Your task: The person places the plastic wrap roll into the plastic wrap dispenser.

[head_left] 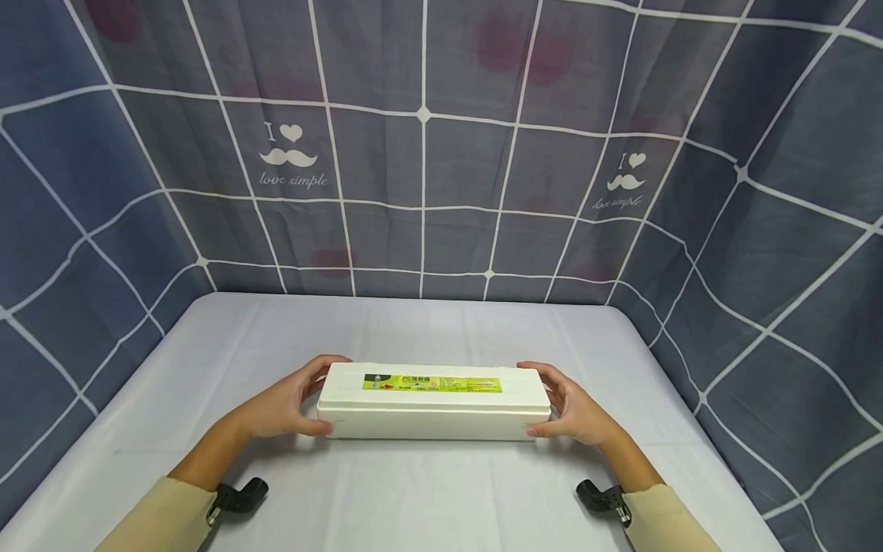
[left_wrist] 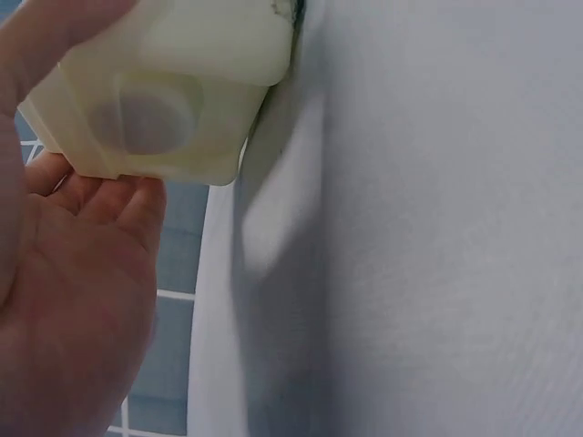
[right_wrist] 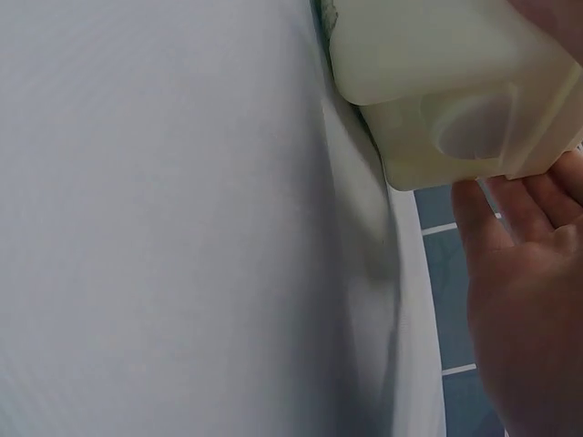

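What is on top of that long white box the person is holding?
A yellow-green label strip runs along the lid of the white box; its print is too small to read. The closed lid hides what is inside. Left hand and right hand grip the ends.

The grey-blue fabric backdrop with white grid lines (head_left: 441, 153) carries two white prints, one at far left and one at far right: each reads "I" followed by a heart, above a moustache sign, with "love simple" in script beneath. The long white plastic box (head_left: 433, 402) bears a yellow-green label strip (head_left: 431, 383) on its lid; its small print cannot be read.
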Motion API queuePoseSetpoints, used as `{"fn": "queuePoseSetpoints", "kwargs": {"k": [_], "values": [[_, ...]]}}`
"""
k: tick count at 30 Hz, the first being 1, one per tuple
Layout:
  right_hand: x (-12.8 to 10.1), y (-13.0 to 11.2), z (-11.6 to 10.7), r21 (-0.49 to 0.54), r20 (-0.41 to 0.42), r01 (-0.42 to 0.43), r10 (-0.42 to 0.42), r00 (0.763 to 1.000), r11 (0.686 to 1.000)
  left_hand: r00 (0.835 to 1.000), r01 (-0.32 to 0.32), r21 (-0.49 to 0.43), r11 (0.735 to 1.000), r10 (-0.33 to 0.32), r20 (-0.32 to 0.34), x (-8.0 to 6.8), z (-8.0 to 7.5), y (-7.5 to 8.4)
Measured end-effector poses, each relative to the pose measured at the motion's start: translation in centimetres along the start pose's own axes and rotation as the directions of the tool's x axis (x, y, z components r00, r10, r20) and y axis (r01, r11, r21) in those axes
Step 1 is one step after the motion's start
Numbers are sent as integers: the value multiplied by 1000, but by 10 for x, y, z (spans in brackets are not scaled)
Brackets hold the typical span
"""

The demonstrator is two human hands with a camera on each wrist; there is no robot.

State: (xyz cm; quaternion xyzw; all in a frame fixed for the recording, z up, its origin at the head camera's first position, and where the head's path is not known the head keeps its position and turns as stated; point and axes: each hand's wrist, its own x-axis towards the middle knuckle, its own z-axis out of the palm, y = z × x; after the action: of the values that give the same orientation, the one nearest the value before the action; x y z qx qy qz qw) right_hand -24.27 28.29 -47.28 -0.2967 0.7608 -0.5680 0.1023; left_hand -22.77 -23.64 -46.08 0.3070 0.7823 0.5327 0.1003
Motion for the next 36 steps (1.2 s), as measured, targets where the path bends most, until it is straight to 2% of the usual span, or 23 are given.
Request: {"fn": "queuePoseSetpoints", "kwargs": {"k": [8,13,36], "values": [[0,-2,2,-10,18,0,0,1000,1000,1000,-4,7,1000,4,-14,0,1,-3],[1,-3,3,-3,22,10,-9,1000,1000,999,16,0,1000,-16,-30,-1,1,-2],[2,2,3,-26,-24,18,-18,1000,1000,997,2,-10,1000,-3,-77,-1,2,-6]]}}
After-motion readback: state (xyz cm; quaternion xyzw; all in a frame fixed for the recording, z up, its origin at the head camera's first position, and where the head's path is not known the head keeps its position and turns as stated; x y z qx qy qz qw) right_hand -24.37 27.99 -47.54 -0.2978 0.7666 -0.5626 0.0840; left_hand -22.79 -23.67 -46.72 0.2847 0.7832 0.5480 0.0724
